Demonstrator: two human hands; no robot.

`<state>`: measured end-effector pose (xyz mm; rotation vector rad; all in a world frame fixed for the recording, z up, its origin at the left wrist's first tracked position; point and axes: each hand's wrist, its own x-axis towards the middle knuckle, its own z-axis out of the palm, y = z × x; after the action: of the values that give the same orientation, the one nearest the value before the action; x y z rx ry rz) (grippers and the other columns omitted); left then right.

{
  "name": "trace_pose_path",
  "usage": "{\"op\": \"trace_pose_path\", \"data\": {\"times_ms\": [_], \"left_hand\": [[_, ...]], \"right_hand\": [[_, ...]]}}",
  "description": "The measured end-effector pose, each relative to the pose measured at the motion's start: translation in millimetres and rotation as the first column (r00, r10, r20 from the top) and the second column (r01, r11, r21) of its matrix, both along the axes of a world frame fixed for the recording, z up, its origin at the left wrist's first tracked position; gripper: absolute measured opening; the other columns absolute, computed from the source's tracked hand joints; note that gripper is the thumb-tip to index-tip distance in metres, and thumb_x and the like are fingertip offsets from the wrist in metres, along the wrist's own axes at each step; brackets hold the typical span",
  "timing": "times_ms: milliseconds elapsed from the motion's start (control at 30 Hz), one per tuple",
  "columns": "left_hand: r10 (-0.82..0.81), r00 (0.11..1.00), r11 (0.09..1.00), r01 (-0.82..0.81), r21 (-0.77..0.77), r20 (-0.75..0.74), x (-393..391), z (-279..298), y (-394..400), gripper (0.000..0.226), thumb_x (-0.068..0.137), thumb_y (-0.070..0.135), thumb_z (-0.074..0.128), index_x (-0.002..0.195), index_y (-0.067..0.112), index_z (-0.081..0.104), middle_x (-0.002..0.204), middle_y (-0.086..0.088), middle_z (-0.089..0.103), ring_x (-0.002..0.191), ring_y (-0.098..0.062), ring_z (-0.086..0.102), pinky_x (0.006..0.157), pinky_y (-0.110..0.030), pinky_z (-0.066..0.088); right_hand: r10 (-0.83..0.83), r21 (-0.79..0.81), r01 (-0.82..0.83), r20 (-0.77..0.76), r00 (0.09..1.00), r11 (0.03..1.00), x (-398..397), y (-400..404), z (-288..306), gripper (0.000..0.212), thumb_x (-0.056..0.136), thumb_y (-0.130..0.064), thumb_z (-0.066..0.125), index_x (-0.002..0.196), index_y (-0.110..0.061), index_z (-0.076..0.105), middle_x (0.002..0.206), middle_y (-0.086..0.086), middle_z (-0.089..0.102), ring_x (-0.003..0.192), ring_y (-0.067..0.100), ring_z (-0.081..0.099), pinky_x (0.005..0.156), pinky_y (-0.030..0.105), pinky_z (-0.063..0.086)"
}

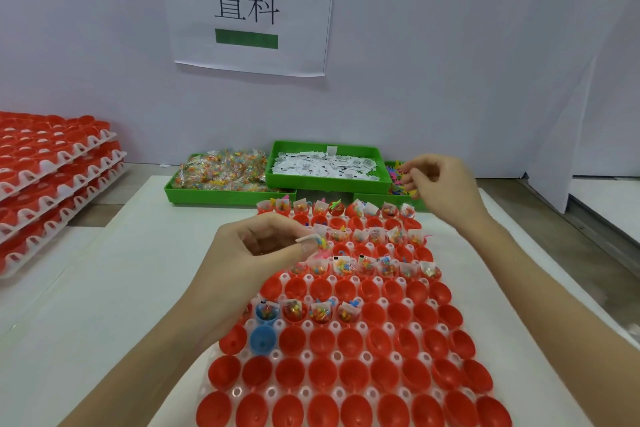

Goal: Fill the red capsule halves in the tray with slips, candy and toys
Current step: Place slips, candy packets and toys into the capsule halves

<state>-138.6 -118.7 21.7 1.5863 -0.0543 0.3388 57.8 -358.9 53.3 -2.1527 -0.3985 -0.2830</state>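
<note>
Green bins (329,180): three | blue halves (262,340): two | left hand (256,246) pinches slip (308,238) (with candy) | right hand (436,184) fingers curled, grip unclear

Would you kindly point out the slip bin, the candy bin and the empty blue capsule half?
slip bin (325,186), head view, front wall.
candy bin (207,194), head view, front wall.
empty blue capsule half (262,340), head view, inner hollow.

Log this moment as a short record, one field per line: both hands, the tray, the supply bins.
left hand: pinches a slip and small coloured pieces over the tray
right hand: fingers curled at the toy bin; a grip cannot be confirmed
tray: far alternate rows filled, near rows empty; two blue halves at left
candy bin: back left
slip bin: back centre
spare trays: stacked far left
</note>
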Motion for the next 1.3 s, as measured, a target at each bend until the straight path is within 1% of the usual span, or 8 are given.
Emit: {"op": "trace_pose_path", "data": {"times_ms": [100, 167, 433, 633, 767, 867, 1167, 1300], "left_hand": [[0.017, 1.0, 1.0, -0.017, -0.026, 0.01, 1, 1, 3, 0.017, 0.076, 0.024, 0.088, 0.09, 0.017, 0.081, 0.089, -0.007, 0.079, 0.083, -0.016, 0.074, 0.075, -0.017, 0.056], [0.031, 0.999, 0.999, -0.031, -0.024, 0.009, 2, 2, 5, 0.017, 0.076, 0.024, 0.088, 0.09, 0.017, 0.081, 0.09, -0.007, 0.079, 0.085, -0.018, 0.075, 0.077, -0.018, 0.057], [0.05, 0.999, 0.997, -0.049, -0.061, 0.006, 2, 4, 10, 0.022, 0.072, 0.027, 0.088, 0.089, 0.015, 0.08, 0.092, -0.009, 0.079, 0.089, -0.016, 0.075, 0.08, -0.019, 0.058], [0.064, 0.998, 0.996, -0.064, -0.058, 0.001, 1, 6, 13, 0.021, 0.072, 0.027, 0.088, 0.088, 0.016, 0.08, 0.093, -0.009, 0.079, 0.094, -0.014, 0.076, 0.078, -0.016, 0.057], [0.075, 0.997, 0.996, -0.076, -0.05, -0.009, 2, 6, 13, 0.02, 0.072, 0.028, 0.088, 0.088, 0.018, 0.081, 0.095, -0.008, 0.08, 0.096, -0.011, 0.075, 0.077, -0.013, 0.056], [0.083, 0.996, 0.995, -0.084, -0.045, -0.021, 2, 6, 13, 0.02, 0.073, 0.028, 0.088, 0.089, 0.017, 0.081, 0.092, -0.008, 0.079, 0.089, -0.02, 0.076, 0.076, -0.016, 0.057], [0.093, 0.995, 0.995, -0.095, -0.043, -0.036, 1, 8, 13, 0.02, 0.072, 0.029, 0.088, 0.088, 0.019, 0.081, 0.092, -0.007, 0.079, 0.089, -0.019, 0.076, 0.076, -0.015, 0.056], [0.091, 0.995, 0.995, -0.093, -0.028, -0.042, 0, 8, 13, 0.019, 0.073, 0.028, 0.088, 0.088, 0.019, 0.081, 0.091, -0.006, 0.079, 0.087, -0.018, 0.075, 0.075, -0.015, 0.057]], "right_hand": [[-0.03, -0.304, 0.01, -0.062, 0.998, 0.953, 46, -2, -10, 0.02, 0.1, -0.003, 0.059, 0.11, -0.006, 0.076, 0.107, 0.017, 0.075, 0.096, 0.027, 0.071, 0.097, 0.041, 0.055], [-0.023, -0.45, -0.009, -0.065, 0.998, 0.893, 61, 0, -16, 0.02, 0.099, -0.007, 0.063, 0.114, -0.008, 0.077, 0.117, 0.015, 0.074, 0.107, 0.028, 0.069, 0.098, 0.031, 0.05], [-0.083, -0.55, -0.024, -0.168, 0.982, 0.835, 82, 11, -15, 0.028, 0.091, -0.027, 0.076, 0.112, -0.009, 0.078, 0.117, 0.01, 0.074, 0.108, 0.024, 0.064, 0.083, 0.027, 0.042], [-0.156, -0.592, -0.016, -0.238, 0.958, 0.806, 94, 14, -12, 0.039, 0.088, -0.029, 0.079, 0.117, -0.002, 0.074, 0.125, 0.017, 0.07, 0.113, 0.03, 0.064, 0.092, 0.036, 0.052], [-0.131, -0.457, -0.032, -0.321, 0.938, 0.889, 97, 9, -19, 0.046, 0.092, -0.021, 0.073, 0.126, 0.008, 0.065, 0.136, 0.027, 0.059, 0.121, 0.038, 0.06, 0.105, 0.049, 0.048], [-0.108, -0.305, -0.005, -0.35, 0.93, 0.952, 98, 2, -26, 0.031, 0.089, -0.016, 0.073, 0.109, 0.008, 0.073, 0.125, 0.025, 0.066, 0.099, 0.026, 0.059, 0.089, 0.041, 0.051], [-0.034, -0.02, 0.029, -0.32, 0.947, 0.999, 93, -19, -35, 0.01, 0.091, -0.008, 0.074, 0.084, -0.012, 0.068, 0.097, 0.01, 0.067, 0.092, 0.021, 0.059, 0.08, 0.032, 0.048], [-0.025, 0.044, 0.04, -0.306, 0.952, 0.998, 93, -19, -38, 0.012, 0.099, -0.008, 0.063, 0.109, -0.001, 0.062, 0.101, 0.015, 0.068, 0.086, 0.018, 0.063, 0.074, 0.025, 0.051]]}}
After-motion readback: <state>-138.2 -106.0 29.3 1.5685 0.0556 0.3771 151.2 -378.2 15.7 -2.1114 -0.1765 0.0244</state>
